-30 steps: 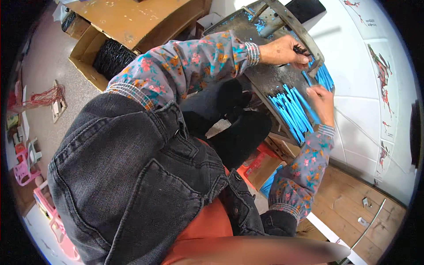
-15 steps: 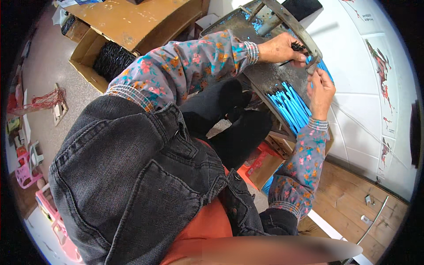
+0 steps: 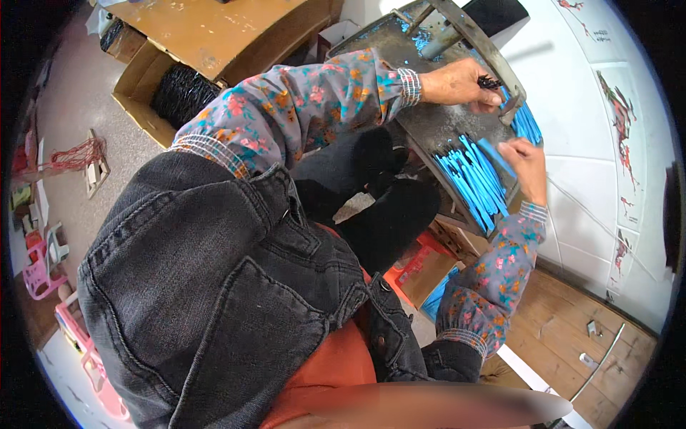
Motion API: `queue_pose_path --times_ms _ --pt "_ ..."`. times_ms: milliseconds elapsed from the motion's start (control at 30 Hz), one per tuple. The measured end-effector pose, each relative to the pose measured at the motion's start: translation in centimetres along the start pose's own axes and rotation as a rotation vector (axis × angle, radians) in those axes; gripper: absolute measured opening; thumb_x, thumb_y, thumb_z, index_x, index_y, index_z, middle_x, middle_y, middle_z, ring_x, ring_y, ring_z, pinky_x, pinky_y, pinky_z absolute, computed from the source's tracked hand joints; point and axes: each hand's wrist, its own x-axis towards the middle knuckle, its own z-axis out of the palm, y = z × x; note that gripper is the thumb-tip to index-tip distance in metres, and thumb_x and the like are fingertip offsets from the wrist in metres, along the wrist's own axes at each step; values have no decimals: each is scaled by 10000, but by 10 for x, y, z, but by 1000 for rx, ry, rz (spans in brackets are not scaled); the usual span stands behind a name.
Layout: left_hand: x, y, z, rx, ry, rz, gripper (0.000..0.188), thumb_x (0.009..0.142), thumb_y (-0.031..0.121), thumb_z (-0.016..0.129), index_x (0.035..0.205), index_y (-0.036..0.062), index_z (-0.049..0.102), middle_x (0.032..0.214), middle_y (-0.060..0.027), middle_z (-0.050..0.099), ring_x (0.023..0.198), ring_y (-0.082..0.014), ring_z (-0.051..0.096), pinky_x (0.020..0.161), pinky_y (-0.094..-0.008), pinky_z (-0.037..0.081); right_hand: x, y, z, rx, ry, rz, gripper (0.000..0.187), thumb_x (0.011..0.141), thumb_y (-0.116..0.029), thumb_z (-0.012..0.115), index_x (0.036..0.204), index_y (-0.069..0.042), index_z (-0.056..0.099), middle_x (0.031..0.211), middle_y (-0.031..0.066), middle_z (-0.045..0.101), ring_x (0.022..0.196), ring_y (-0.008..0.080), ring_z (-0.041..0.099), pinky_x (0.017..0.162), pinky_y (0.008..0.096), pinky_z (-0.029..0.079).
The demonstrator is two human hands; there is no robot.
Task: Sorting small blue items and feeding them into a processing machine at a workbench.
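My left hand is closed around a bunch of thin black pieces, whose ends stick out above the fingers. It is over the dark metal worktop, beside the metal fixture. My right hand pinches a slim blue strip, smeared by motion, near the worktop's right edge. Under and beside that strip lies a pile of long blue strips with black tips. More blue strips lie behind the fixture, near the wall.
A curved metal bar arches over the worktop's far end, with blue scraps around it. To the left, a cardboard box of black strips stands by a brown table. A red-orange container sits below the worktop.
My right hand has moved away from the metal fixture, toward me and over the blue pile, with a blue strip in it. My left hand has stayed nearly in place, still holding the black pieces.
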Motion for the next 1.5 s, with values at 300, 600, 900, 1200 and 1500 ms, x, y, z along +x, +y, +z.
queue_pose_path --times_ms 300,600,900,1200,1500 --pt "-5 0 0 -47 -28 90 243 859 125 601 1037 -40 608 891 -85 668 812 -119 628 746 -252 516 33 33 12 -751 401 -268 184 738 -108 598 881 5 623 841 172 603 795 338 576 723 414 449" --pt "2 -6 3 -165 60 48 170 853 81 595 959 -51 611 833 -84 660 756 -118 618 723 -256 517 -7 -40 45 209 436 -213 110 824 -60 581 839 48 598 695 9 569 585 85 502 528 231 415" --pt "3 -3 0 -78 50 84 161 843 86 611 950 -30 641 800 -64 659 725 -105 614 690 -243 512 10 -41 29 -36 351 -423 90 842 -42 571 792 26 603 648 -40 483 568 31 424 489 186 334" --pt "-5 5 2 -28 66 56 222 845 126 620 1009 -23 630 805 -50 657 733 -81 594 703 -237 505 11 11 6 -195 71 -319 248 801 -172 635 908 51 614 852 116 608 739 189 570 683 288 445" --pt "-3 2 0 -99 5 75 214 851 126 612 1001 -25 630 836 -73 665 758 -106 618 714 -246 519 28 14 24 -837 298 -462 120 736 -92 613 758 -4 535 798 155 558 806 356 537 682 444 434"
